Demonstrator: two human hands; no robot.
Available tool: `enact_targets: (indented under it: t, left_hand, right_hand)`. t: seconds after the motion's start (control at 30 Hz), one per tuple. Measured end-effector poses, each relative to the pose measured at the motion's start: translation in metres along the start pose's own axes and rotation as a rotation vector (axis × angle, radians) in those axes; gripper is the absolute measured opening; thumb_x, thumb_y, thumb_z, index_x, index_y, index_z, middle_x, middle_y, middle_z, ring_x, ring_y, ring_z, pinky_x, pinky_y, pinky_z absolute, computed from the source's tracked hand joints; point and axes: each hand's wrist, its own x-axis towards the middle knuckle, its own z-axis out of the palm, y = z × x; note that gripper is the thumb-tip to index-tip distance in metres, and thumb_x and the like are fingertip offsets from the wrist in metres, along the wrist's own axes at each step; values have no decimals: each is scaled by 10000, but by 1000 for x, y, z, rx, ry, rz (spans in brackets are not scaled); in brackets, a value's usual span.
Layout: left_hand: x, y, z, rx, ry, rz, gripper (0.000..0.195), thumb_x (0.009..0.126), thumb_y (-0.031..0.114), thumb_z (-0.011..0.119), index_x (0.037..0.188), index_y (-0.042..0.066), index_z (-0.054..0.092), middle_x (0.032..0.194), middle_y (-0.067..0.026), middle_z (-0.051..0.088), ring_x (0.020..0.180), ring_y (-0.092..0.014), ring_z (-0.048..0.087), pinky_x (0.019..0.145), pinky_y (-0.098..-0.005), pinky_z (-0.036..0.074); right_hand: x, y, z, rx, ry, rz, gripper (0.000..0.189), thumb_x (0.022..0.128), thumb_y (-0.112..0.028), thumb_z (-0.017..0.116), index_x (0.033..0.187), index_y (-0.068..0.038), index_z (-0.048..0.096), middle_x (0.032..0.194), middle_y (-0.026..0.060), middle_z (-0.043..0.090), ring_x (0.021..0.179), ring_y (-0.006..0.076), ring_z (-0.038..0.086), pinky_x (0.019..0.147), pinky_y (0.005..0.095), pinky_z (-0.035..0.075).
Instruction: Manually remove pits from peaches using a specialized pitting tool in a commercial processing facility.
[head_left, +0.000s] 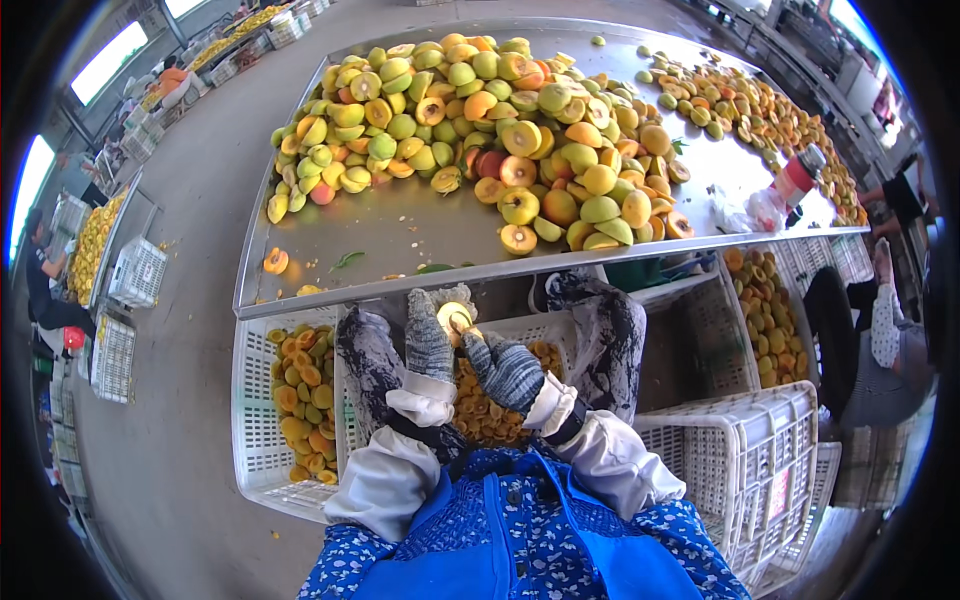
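Note:
My left hand, in a grey knitted glove, holds a halved yellow-green peach just below the metal table's near edge. My right hand, gloved alike, is closed with its fingertips at the peach half. A small tool seems to stick out of its grip, mostly hidden by the fingers. Under both hands, between my knees, a white plastic crate holds many small orange-brown pieces. Before me, the metal table bears a large heap of halved peaches.
A crate of peach halves stands left of my legs. Stacked crates stand at my right. A flask and plastic bag sit on the table beside a second heap. A co-worker sits to the right.

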Motion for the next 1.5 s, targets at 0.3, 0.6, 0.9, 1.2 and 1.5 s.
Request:
enact_targets:
  t: [0.3,0.6,0.9,1.2,1.5]
  left_hand:
    - [4,-23,-7,-24,71,-141,453,896,420,381,885,7,569,775,-106,589,670,-211,563,698,-306,491]
    - [-3,-37,-11,71,-91,-48,471,887,439,384,840,11,573,723,-108,581,602,-213,548,665,-314,493]
    - [-15,4,34,87,-122,-172,505,876,453,392,711,12,574,677,-120,579,579,-229,551,612,-309,482]
    - [-2,-23,10,443,173,-574,392,795,404,561,752,20,627,625,-41,598,499,-156,513,497,-303,409]
    - [-20,-39,11,179,148,-286,381,822,401,523,662,55,537,639,-67,556,539,-184,503,557,-302,411]
  right_hand:
    - [-13,-9,-6,222,-68,252,309,879,-274,429,929,11,534,795,235,579,716,399,546,605,429,425]
    - [-33,8,10,568,52,277,253,905,-170,404,917,38,548,708,203,559,620,305,544,562,363,416]
    - [-37,22,-11,567,-149,138,324,852,-110,389,1125,49,463,844,249,563,616,350,558,527,402,439]
    - [-55,27,17,184,-125,328,365,861,-378,429,957,-47,548,659,217,563,598,374,555,525,436,434]
    - [-65,27,32,177,63,-118,478,711,-101,584,1135,49,421,796,173,554,680,298,573,535,380,452]
